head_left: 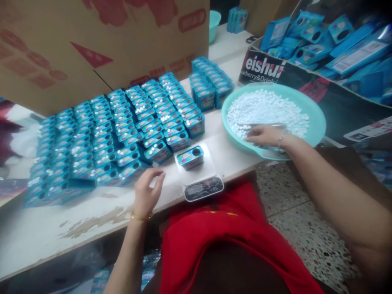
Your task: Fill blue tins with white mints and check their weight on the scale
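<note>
Left hand (pixel 148 185), loosely curled, empty, could nudge the box (pixel 190 157) off the scale (pixel 203 189); right hand (pixel 263 134), grip too blurred to tell, could scatter pellets (pixel 269 107).

basin (pixel 317 116): smooth plastic | carton (pixel 137 45): matt cardboard | garment (pixel 223 222): matt cloth

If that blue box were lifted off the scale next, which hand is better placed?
Probably the left hand: it is close beside the scale, with nothing visibly held. The right hand is at the green bowl of white pieces, farther from the blue box.
</note>
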Demonstrator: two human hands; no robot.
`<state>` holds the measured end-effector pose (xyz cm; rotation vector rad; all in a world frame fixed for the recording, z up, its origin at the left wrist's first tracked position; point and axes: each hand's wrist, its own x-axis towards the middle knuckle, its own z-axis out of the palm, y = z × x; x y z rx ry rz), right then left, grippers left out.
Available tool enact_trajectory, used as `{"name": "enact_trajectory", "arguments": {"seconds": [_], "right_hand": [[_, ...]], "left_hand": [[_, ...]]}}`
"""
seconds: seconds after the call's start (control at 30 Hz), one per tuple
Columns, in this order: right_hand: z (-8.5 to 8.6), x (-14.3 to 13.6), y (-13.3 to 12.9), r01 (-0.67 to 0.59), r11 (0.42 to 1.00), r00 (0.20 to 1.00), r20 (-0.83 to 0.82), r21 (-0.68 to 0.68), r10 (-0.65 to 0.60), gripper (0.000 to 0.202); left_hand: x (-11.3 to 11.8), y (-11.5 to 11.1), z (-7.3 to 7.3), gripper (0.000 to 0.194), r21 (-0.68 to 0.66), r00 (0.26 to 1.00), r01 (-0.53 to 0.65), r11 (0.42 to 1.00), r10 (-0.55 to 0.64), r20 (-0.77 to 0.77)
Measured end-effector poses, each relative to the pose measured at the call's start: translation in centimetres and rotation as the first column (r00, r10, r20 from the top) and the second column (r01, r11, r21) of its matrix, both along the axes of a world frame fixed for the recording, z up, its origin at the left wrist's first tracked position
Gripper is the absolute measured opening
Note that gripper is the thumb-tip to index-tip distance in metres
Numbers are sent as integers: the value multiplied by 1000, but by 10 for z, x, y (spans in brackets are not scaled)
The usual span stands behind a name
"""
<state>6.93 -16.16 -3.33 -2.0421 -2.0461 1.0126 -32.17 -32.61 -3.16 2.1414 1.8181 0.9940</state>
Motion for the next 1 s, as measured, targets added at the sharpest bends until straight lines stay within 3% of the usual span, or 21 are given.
{"name": "enact_trajectory", "arguments": {"seconds": [0.13,0.33,0.5,0.63,0.7,0.8,0.9,1.0], "right_hand": [[-7,-10,6,-188,973,953,264,132,149,15],[-5,-3,6,-96,983,953,300,156,45,17],[19,6,5,85,972,970,204,219,-131,16],[53,-30,-11,104,967,978,-199,233,-57,18],[70,-61,-22,-2,977,928,-365,214,82,17],[89,-109,-36,-239,939,862,-391,249,323,14],[94,-145,-42,-425,849,845,-199,315,497,11],[90,-166,-40,-546,787,826,28,287,562,15]], "left_hand": [[6,3,-8,11,-16,1000,23,1000,-23,10],[9,9,-10,13,-33,998,59,998,-58,21],[6,12,-10,13,-13,998,53,999,-52,37],[4,12,-12,11,11,998,46,999,-46,50],[4,10,-13,11,16,998,39,999,-40,57],[4,7,-14,12,4,998,31,1000,-31,62],[4,2,-16,13,-13,997,20,1000,-19,74],[2,-4,-20,13,-25,996,9,1000,-7,85]]}}
